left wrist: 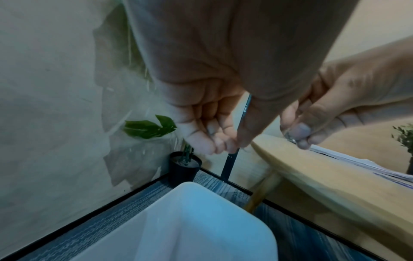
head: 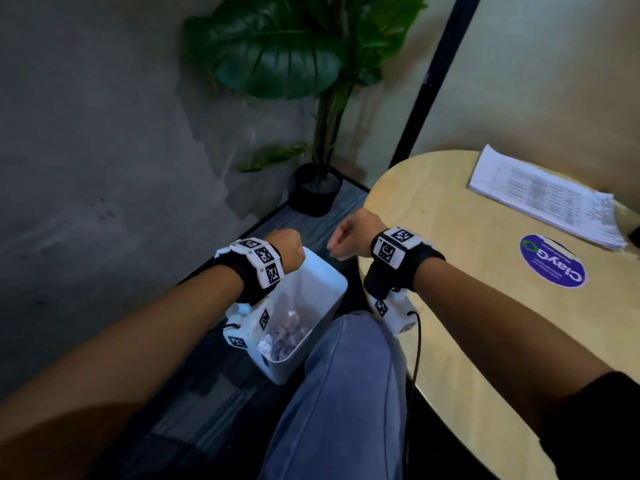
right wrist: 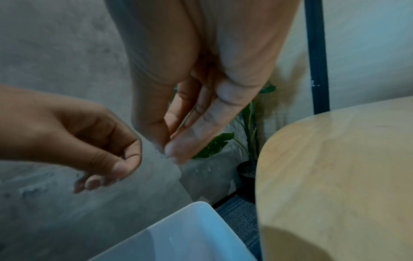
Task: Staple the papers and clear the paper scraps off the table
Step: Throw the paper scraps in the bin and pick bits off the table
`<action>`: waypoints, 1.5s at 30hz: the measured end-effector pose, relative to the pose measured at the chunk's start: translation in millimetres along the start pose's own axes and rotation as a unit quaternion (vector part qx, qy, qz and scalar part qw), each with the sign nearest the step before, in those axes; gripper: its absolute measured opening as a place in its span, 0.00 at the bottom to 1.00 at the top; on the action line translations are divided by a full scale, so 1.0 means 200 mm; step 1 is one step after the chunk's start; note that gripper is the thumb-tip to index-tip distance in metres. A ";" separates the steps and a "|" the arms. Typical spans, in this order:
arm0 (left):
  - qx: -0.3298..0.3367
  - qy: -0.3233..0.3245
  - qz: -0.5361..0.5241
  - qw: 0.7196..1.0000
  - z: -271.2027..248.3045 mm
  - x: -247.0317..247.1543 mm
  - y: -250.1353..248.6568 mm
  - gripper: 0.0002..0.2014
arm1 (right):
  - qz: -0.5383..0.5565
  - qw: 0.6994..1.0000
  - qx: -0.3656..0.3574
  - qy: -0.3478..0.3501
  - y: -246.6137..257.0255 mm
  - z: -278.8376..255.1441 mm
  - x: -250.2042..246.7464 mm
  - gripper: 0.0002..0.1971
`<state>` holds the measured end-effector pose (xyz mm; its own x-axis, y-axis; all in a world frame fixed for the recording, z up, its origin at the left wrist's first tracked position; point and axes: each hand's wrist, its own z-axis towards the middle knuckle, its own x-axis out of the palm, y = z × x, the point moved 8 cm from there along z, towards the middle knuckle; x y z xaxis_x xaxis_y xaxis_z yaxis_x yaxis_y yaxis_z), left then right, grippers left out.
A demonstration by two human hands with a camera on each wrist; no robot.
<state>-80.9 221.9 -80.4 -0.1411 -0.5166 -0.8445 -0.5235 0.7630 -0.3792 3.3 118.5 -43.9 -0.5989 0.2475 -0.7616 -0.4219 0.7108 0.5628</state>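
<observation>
A white bin stands on the floor left of the round wooden table, with crumpled paper scraps inside. Both hands hover over its far rim. My left hand is curled into a fist, fingertips against the thumb, with nothing visible in it. My right hand pinches a tiny silvery scrap between thumb and fingertips, just off the table edge. A stack of printed papers lies at the table's far right.
A potted plant stands in the corner beyond the bin, by a black post. A purple round sticker is on the table. My knee in jeans sits between bin and table. A dark object shows at the right edge.
</observation>
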 end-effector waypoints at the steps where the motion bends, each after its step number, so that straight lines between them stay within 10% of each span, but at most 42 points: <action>1: -0.001 0.002 -0.004 1.000 0.01 0.01 0.02 0.09 | -0.021 1.000 -0.003 0.005 0.02 0.02 0.01 0.07; 35: 0.012 0.084 -0.048 0.995 0.02 0.07 0.17 0.17 | -0.093 0.987 -0.040 0.123 0.21 0.14 0.25 0.05; 38: -0.003 0.083 -0.038 0.996 0.02 0.09 0.18 0.03 | -0.137 0.982 -0.042 0.122 0.21 0.14 0.27 0.08; 45: -0.005 0.083 0.003 0.996 0.00 0.09 0.16 0.15 | -0.151 0.980 -0.072 0.111 0.21 0.10 0.25 0.15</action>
<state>-100.3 236.9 -107.9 -0.2820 -0.5694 -0.7722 -0.5301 0.7633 -0.3693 -30.5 174.7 -65.7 -0.5586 -0.1217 -0.8205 -0.6848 0.6259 0.3733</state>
